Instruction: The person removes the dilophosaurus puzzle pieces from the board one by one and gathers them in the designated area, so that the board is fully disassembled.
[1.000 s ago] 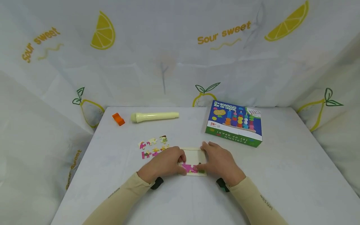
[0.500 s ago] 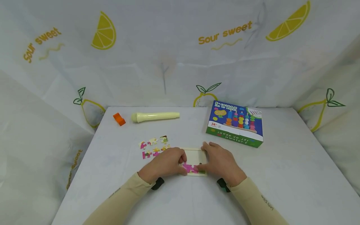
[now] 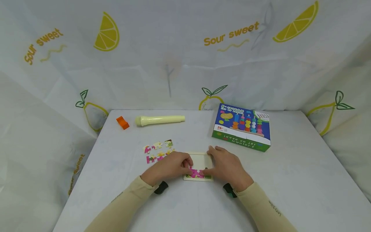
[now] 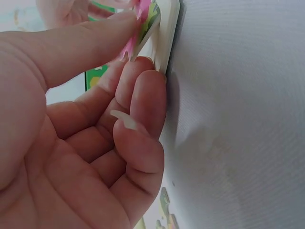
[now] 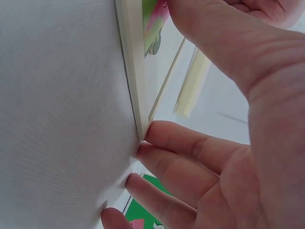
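A shallow wooden puzzle tray [image 3: 200, 159] lies flat in front of me, with joined pink and green jigsaw pieces [image 3: 197, 173] along its near side. My left hand [image 3: 171, 165] is at the tray's left side. In the left wrist view its thumb is on a pink and green puzzle piece [image 4: 153, 18] that slants up from the tray, fingertips curled at the piece's edge and the rim. My right hand [image 3: 227, 164] grips the tray's right side. Its index fingertip touches the far corner of the wooden rim [image 5: 133, 71], and its thumb presses the pieces.
Several loose jigsaw pieces [image 3: 151, 159] lie left of the tray, partly behind my left hand. Farther back are an orange curved piece [image 3: 122, 123] and a pale yellow toy microphone [image 3: 160, 120]. A blue and green bead-set box [image 3: 242, 127] stands at the back right.
My left thumb and fingers have shifted slightly, uncovering the tray's near-left corner and green at the piece's lower edge. The right hand and tray have stayed put.
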### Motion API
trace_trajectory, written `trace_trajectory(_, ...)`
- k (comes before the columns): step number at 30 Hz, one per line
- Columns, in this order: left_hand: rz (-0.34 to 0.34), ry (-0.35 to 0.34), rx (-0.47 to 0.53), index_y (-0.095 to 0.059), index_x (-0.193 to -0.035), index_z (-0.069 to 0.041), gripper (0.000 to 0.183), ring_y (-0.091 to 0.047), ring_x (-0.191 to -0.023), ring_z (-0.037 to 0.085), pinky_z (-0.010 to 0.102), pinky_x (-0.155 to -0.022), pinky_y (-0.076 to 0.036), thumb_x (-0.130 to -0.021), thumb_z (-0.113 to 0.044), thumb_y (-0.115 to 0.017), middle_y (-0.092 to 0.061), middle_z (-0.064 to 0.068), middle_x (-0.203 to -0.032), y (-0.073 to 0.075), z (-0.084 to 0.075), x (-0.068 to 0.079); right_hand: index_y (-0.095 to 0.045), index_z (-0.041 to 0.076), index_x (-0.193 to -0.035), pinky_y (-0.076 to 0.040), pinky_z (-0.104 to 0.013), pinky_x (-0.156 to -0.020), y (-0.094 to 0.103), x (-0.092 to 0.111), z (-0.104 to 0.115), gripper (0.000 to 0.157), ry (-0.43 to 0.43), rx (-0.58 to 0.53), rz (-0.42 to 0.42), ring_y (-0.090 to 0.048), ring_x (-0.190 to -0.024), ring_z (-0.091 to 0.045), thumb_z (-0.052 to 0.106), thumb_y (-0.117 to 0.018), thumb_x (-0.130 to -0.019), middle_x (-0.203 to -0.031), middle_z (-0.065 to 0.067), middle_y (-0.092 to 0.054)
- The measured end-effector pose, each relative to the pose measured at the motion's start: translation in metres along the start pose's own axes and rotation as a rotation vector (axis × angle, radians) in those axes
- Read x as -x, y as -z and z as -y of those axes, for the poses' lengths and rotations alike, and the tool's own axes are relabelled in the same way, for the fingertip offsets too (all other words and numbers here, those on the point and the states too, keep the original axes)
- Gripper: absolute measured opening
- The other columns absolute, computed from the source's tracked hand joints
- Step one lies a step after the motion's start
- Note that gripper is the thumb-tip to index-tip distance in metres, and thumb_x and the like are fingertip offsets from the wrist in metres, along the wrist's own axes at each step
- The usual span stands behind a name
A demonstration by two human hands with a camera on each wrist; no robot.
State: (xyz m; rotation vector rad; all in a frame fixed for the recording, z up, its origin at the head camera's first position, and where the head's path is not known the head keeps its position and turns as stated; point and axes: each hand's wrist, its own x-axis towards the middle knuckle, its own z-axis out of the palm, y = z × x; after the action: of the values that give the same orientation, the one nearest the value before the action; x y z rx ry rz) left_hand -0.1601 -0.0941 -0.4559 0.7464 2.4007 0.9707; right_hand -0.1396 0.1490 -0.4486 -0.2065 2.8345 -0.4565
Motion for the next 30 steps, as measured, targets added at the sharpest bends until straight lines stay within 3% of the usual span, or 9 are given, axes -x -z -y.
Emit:
trace_trajectory(8, 0.009, -0.039, 0.042, -0.078, -0.099, -0.021, 0.006, -0.064, -0.084, 0.004, 0.025, -0.081, -0.054, -0.104, -0.023, -0.074, -0.073, -0.013, -0.091, 0.006, 0.008, -0.004, -0.059, 0.009, -0.154, -0.054, -0.062, -0.108, 0.003, -0.002, -0.001, 0.099, 0.002, 0.003, -0.007, -0.059, -0.143, -0.040, 0.059, -0.094, -0.076, -0.157, -0.020, -0.059)
trace_trajectory(14, -0.010, -0.014, 0.080, -0.077, -0.098, -0.029, 0.008, -0.064, -0.085, 0.007, 0.026, -0.080, -0.052, -0.105, -0.027, -0.072, -0.073, -0.015, -0.091, 0.017, 0.014, 0.005, -0.058, 0.009, -0.154, -0.053, -0.063, -0.111, 0.002, -0.002, 0.001, 0.100, 0.004, -0.007, 0.005, -0.057, -0.146, -0.040, 0.061, -0.093, -0.076, -0.158, -0.020, -0.058)
trace_trajectory(21, -0.087, 0.071, 0.113, -0.074, -0.100, -0.033, 0.007, -0.066, -0.089, 0.013, 0.027, -0.082, -0.053, -0.106, -0.030, -0.071, -0.074, -0.008, -0.095, 0.038, 0.036, 0.041, -0.057, 0.010, -0.156, -0.049, -0.064, -0.114, 0.002, 0.001, 0.002, 0.100, -0.012, -0.018, 0.025, -0.053, -0.150, -0.041, 0.060, -0.093, -0.076, -0.160, -0.019, -0.057)
trace_trajectory(26, -0.141, 0.150, 0.093, -0.075, -0.101, -0.029, 0.005, -0.063, -0.089, 0.014, 0.026, -0.081, -0.052, -0.105, -0.033, -0.073, -0.073, -0.004, -0.094, 0.051, 0.060, 0.075, -0.057, 0.009, -0.155, -0.049, -0.064, -0.115, 0.000, 0.002, 0.002, 0.101, -0.001, -0.011, 0.015, -0.051, -0.151, -0.040, 0.061, -0.093, -0.077, -0.159, -0.018, -0.058)
trace_trajectory(30, -0.174, 0.200, 0.080, -0.075, -0.103, -0.027, 0.006, -0.062, -0.089, 0.014, 0.025, -0.080, -0.051, -0.104, -0.033, -0.074, -0.071, -0.003, -0.095, 0.058, 0.073, 0.094, -0.057, 0.008, -0.156, -0.049, -0.063, -0.115, 0.000, 0.002, 0.002, 0.101, 0.005, -0.003, 0.006, -0.052, -0.150, -0.039, 0.062, -0.092, -0.077, -0.159, -0.018, -0.058)
